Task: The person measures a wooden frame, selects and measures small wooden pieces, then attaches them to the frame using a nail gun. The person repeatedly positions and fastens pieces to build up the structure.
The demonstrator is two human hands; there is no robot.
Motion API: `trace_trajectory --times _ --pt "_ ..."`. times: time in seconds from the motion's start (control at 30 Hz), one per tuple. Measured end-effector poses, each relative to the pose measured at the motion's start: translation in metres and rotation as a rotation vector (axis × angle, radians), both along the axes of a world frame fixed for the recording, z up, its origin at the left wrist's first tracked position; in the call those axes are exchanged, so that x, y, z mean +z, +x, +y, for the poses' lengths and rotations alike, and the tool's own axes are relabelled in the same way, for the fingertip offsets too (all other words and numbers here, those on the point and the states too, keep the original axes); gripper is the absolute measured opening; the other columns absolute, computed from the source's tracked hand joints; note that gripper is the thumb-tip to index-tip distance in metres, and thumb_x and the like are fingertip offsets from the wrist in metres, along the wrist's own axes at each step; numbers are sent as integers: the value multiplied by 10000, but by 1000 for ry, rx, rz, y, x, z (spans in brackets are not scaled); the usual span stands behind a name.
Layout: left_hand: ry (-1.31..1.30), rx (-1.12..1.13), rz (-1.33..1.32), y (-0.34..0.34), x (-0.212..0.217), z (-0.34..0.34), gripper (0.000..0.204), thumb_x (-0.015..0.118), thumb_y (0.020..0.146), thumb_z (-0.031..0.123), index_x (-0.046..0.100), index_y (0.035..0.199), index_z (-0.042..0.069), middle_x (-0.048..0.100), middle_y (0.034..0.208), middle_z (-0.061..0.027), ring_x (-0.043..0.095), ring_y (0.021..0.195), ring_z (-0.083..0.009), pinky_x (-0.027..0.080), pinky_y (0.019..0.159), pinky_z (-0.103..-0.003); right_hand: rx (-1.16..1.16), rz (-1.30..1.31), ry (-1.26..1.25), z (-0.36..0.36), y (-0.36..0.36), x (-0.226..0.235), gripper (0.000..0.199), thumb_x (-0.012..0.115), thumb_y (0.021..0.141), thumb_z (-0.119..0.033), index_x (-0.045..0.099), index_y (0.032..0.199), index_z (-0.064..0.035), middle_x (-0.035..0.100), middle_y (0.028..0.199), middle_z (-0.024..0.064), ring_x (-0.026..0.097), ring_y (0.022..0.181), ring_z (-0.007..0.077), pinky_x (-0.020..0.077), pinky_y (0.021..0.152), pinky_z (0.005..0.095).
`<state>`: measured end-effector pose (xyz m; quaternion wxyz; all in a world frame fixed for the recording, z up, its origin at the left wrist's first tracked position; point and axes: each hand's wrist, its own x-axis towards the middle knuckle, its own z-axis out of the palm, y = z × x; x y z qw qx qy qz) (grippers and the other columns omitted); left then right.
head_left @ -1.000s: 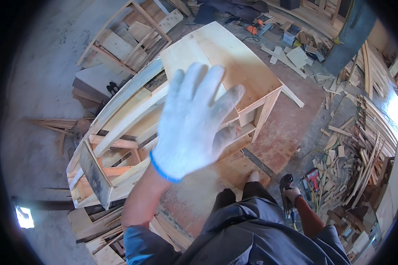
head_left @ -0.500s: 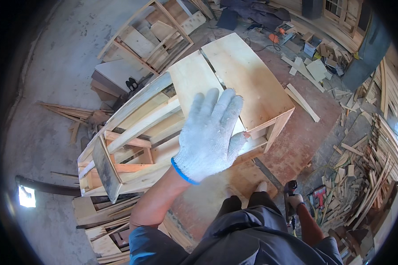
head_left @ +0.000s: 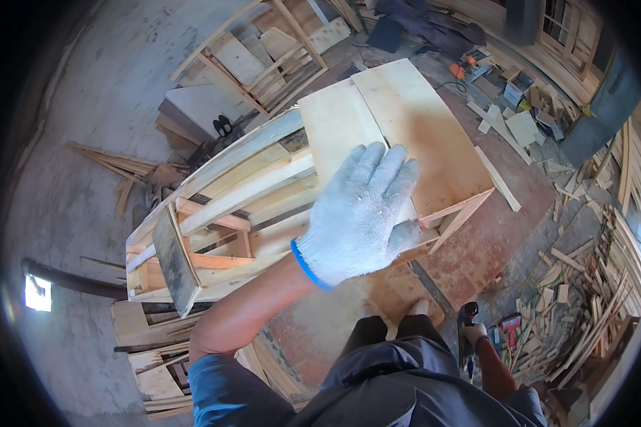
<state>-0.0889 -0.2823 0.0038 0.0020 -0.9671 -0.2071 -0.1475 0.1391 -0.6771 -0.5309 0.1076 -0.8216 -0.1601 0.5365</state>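
Note:
My left hand (head_left: 363,213), in a white knit work glove with a blue cuff, lies flat with fingers extended on a light plywood panel (head_left: 331,117). That panel covers part of a long wooden frame (head_left: 263,174). Its far side meets a second plywood panel (head_left: 434,153) along a thin dark seam. Low at my right side, my bare right hand (head_left: 475,333) is wrapped around the grip of a black power tool (head_left: 468,313) that looks like a nail gun. Its lower end is partly hidden by my hand.
A short dark-faced board (head_left: 174,260) stands across the frame's left end. Wood scraps (head_left: 584,285) pile up on the right, with a red tool (head_left: 509,327) among them. Another wooden frame (head_left: 263,57) stands at the back left. Planks (head_left: 157,363) lie at lower left.
My left hand has moved right with the nearer plywood panel beneath it. The gap between the two panels has narrowed to a thin seam. My right hand still holds the tool low.

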Motion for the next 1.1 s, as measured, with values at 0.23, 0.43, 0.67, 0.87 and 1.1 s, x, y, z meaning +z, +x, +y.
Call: trace_trajectory --times 0.23,0.43,0.67,0.87,1.1 --pt "-203 230 -292 -23 33 109 517 606 1046 314 603 1437 -25 637 1460 -211 611 1346 -312 445 1151 -395 -33 8 -26 -11 -5 17 329 767 735 -309 786 879 -14 773 794 143 769 752 258 601 712 407" --pt "-159 284 -123 -23 -7 216 479 498 1031 423 712 1240 49 702 1272 -233 654 1151 -476 512 1000 -541 -118 42 -15 5 -19 102 229 774 739 -232 771 858 -36 761 763 100 757 731 232 585 687 391" --pt "-141 323 -71 -1 -28 228 459 446 1058 429 707 1049 52 726 1068 -267 675 1011 -491 520 891 -590 -79 -91 160 41 -32 233 206 778 758 -190 758 884 -29 728 726 54 712 695 159 550 627 348" --pt "-160 294 -208 -6 -30 222 472 458 1070 439 699 1027 36 716 1080 -261 662 1029 -480 498 913 -564 -254 181 581 102 -47 381 314 772 829 37 692 1126 -27 723 855 53 700 735 138 553 640 320" --pt "138 345 -19 -2 -13 210 465 429 1028 387 752 997 54 760 1018 -224 726 944 -443 557 848 -574 -215 197 688 143 -47 503 563 895 772 37 631 1262 -50 740 963 57 718 843 160 591 745 345"
